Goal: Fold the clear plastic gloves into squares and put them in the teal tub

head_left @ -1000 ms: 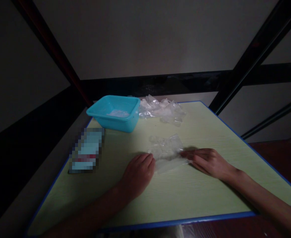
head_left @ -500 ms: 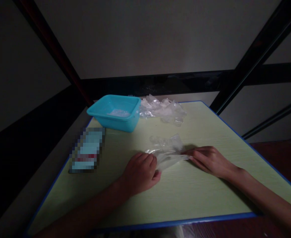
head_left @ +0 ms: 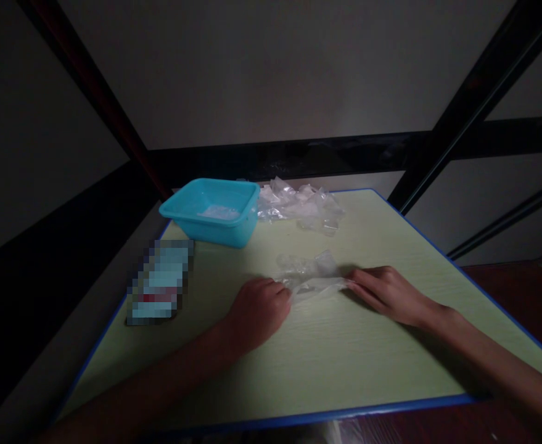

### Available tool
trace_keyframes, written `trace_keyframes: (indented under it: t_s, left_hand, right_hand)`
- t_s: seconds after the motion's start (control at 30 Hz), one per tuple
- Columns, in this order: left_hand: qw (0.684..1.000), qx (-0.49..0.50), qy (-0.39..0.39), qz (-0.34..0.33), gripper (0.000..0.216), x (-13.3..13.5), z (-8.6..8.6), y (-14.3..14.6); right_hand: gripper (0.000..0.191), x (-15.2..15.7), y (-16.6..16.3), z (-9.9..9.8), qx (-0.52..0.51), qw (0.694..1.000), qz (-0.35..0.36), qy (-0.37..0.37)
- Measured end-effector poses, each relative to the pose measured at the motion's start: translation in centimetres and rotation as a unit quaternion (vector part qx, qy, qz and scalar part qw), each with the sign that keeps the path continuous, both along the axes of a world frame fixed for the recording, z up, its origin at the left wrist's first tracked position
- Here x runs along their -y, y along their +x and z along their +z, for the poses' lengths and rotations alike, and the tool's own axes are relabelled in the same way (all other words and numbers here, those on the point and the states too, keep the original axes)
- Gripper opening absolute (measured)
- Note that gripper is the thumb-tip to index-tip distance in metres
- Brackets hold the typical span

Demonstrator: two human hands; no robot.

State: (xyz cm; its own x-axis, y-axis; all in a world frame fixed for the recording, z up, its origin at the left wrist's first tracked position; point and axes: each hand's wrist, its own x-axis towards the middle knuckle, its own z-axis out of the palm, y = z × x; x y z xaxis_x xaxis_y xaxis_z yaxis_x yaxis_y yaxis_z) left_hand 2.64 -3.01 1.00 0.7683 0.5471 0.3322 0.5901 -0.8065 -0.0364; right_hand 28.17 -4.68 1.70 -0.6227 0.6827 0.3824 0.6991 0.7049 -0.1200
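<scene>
A clear plastic bag (head_left: pixel 314 285) is stretched between my two hands, just over the tabletop. My left hand (head_left: pixel 262 311) is closed on the bag's left end, its thumb hidden from view. At the other end, my right hand (head_left: pixel 381 293) pinches the bag's edge between thumb and fingers. The far part of the bag lies crumpled on the table (head_left: pixel 367 364). Farther back is a loose heap of clear plastic bags (head_left: pixel 298 206).
A turquoise plastic basin (head_left: pixel 215 228) stands at the back left, with something clear and whitish (head_left: pixel 219 212) inside. In front of it lies a pixelated flat object (head_left: pixel 162 280). The table has a blue edge; walls rise behind it and at its left.
Both hands have shifted slightly away from me, with the plastic bag between them. The left thumb has gone out of sight. The basin and the heap stay put.
</scene>
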Motion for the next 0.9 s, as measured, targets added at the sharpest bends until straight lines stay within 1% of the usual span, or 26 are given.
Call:
trace_keyframes:
  t_s: [0.07, 0.17, 0.23, 0.3, 0.37, 0.4, 0.47, 0.53, 0.57, 0.6, 0.73, 0.83, 0.9]
  left_hand:
    - [0.997, -0.001, -0.072, 0.027, 0.021, -0.6, 0.7, 0.2]
    - [0.982, 0.003, -0.176, 0.073, 0.028, -1.7, 1.8, 0.5]
    - [0.963, 0.016, -0.253, 0.086, 0.031, -2.6, 2.4, 0.6]
    - [0.937, 0.036, -0.337, 0.083, 0.032, -3.5, 2.8, 0.6]
    - [0.903, 0.062, -0.420, 0.072, 0.030, -4.5, 3.0, 0.7]
    - [0.877, 0.079, -0.468, 0.075, 0.028, -4.9, 3.0, 0.7]
    - [0.814, 0.105, -0.562, 0.100, 0.023, -5.8, 2.9, 0.9]
    - [0.759, 0.111, -0.628, 0.134, 0.020, -6.5, 2.6, 1.2]
    - [0.742, 0.107, -0.645, 0.146, 0.020, -6.8, 2.5, 1.3]
    - [0.734, 0.101, -0.654, 0.152, 0.020, -7.0, 2.4, 1.3]
    - [0.714, 0.089, -0.674, 0.168, 0.018, -7.6, 2.1, 1.5]
    - [0.707, 0.091, -0.678, 0.181, 0.018, -7.8, 1.9, 1.4]
    - [0.703, 0.095, -0.678, 0.189, 0.018, -7.8, 1.8, 1.4]
  right_hand:
    - [0.037, -0.4, 0.0, 0.5, -0.028, 0.997, -0.015, -0.072]
    - [0.034, -1.2, 0.0, 1.1, -0.061, 0.984, -0.039, -0.163]
    - [0.034, -1.9, 0.0, 1.3, -0.087, 0.973, -0.047, -0.207]
    - [0.036, -2.7, 0.0, 1.3, -0.125, 0.957, -0.048, -0.258]
    - [0.038, -3.5, -0.1, 1.1, -0.169, 0.932, -0.048, -0.318]
    - [0.039, -3.9, -0.1, 1.0, -0.189, 0.918, -0.050, -0.346]
    - [0.041, -4.6, -0.2, 0.7, -0.219, 0.892, -0.055, -0.392]
    - [0.041, -5.1, -0.3, 0.4, -0.241, 0.869, -0.060, -0.428]
    - [0.041, -5.3, -0.4, 0.3, -0.250, 0.859, -0.064, -0.442]
    - [0.041, -5.5, -0.5, 0.2, -0.257, 0.850, -0.069, -0.454]
    - [0.035, -5.9, -1.0, -0.2, -0.283, 0.826, -0.109, -0.475]
    - [0.028, -5.9, -1.3, -0.5, -0.303, 0.820, -0.148, -0.462]
    - [0.024, -5.9, -1.5, -0.7, -0.311, 0.821, -0.160, -0.451]
